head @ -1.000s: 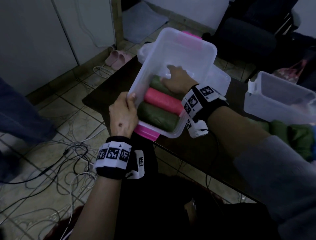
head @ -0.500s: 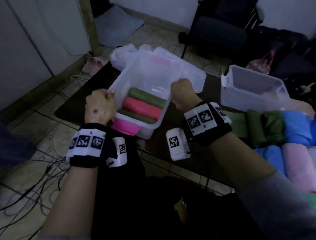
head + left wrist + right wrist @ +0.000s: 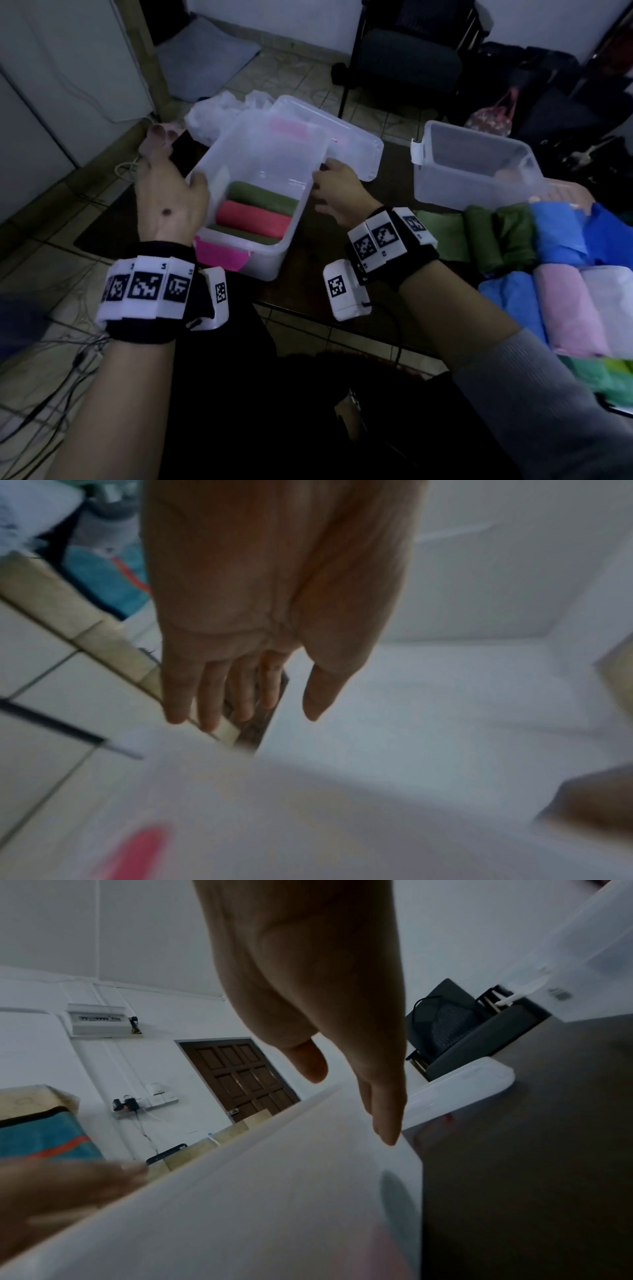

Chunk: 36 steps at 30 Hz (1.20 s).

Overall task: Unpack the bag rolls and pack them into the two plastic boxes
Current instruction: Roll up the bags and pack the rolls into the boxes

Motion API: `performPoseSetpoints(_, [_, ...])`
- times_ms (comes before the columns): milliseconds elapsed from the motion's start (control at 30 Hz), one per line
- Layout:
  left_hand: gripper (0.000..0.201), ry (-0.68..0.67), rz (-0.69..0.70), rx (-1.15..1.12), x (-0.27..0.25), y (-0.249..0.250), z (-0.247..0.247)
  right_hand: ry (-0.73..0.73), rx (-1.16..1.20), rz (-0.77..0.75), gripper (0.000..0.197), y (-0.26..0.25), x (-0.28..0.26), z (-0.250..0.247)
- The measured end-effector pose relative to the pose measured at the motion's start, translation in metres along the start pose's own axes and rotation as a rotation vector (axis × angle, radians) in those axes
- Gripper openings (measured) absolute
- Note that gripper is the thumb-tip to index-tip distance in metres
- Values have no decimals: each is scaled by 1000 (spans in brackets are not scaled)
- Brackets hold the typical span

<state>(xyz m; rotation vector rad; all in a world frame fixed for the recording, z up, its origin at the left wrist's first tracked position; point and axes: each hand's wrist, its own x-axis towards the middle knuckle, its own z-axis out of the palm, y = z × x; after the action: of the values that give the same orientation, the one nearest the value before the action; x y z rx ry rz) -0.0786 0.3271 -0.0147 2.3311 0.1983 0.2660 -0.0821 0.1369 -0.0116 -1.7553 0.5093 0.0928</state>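
Note:
A clear plastic box (image 3: 274,253) with pink latches stands on the dark table (image 3: 308,298). It holds a green roll (image 3: 263,198), a pink roll (image 3: 253,222) and a second green roll under the near rim. My left hand (image 3: 173,161) is at the box's left side with fingers straight and the thumb by the rim, holding nothing (image 3: 240,696). My right hand (image 3: 329,181) lies open against the right wall (image 3: 352,1096). The second clear box (image 3: 476,164) stands at the back right. Loose green rolls (image 3: 496,236), blue rolls (image 3: 561,233) and a pink roll (image 3: 565,308) lie on the right.
A clear lid (image 3: 346,137) and a crumpled white plastic bag (image 3: 219,113) lie behind the first box. A dark chair (image 3: 404,65) stands beyond the table. Cables (image 3: 51,359) trail over the tiled floor on the left.
Both hands gripped the box's side rims half a second ago; now they have let go and opened. The box, tilted up a second ago, stands flat on the table.

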Motion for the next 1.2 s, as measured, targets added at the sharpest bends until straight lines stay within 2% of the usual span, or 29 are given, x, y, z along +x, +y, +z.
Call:
performPoseSetpoints(67, [44,43,174,-55,-15,26,-3,14,-31,19,38,7,1,-17])
performPoseSetpoints(167, [36,-32,307,-125,-47,68,5,97,-247,-20,47,27,7,-57])
performPoseSetpoints(300, [33,-303,364,-105,-88,95,53,269,-578,-15,41,55,-1,-124])
performPoseSetpoints(433, [54,-602,347,56,-119,91,122,502,-862,147,39,88,-23,-189])
performPoseSetpoints(533, [64,-694,386,204,-135,77,163,734,-937,267,40,109,-48,-223])
performPoseSetpoints(667, [66,-762,381,356,-141,63,194,791,-900,439,50,130,-70,-251])
performPoseSetpoints(733, [66,-777,381,420,-143,58,200,787,-810,491,61,133,-73,-257])
performPoseSetpoints(833, [65,-711,447,486,-148,50,204,785,-788,529,71,133,-69,-261])
performPoseSetpoints(967, [65,-629,496,490,-152,43,205,862,-785,536,66,138,-61,-261])
performPoseSetpoints(1033, [64,-614,506,499,-153,42,206,870,-798,554,68,141,-57,-262])
performPoseSetpoints(1100, [64,-610,509,500,-153,41,206,889,-789,564,61,143,-53,-265])
performPoseSetpoints(1167, [63,-600,514,498,-153,40,207,875,-775,560,56,146,-49,-267])
performPoseSetpoints(1200, [63,-598,515,496,-153,40,207,835,-784,565,60,146,-48,-267])
